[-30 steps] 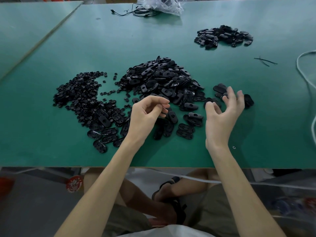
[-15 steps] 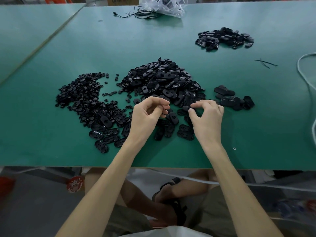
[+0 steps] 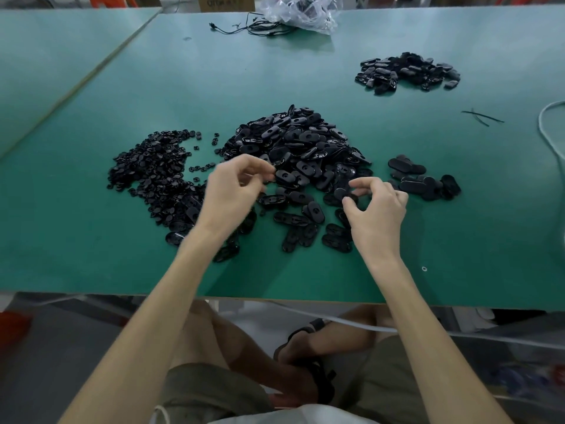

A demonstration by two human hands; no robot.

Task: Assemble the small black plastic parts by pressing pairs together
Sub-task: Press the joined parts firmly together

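- Hundreds of small bits lie leftmost, handy for feeding, I'd guess.
- Left hand: fingers curled, blurred; whether it pinches a bit I cannot tell.
- Shell heap sits centre, between both hands.
- Right hand pinches one shell at the heap's near edge, likely for mating.
- Joined pairs, seemingly, lie rightmost, kept apart.

Bare table before parts heap
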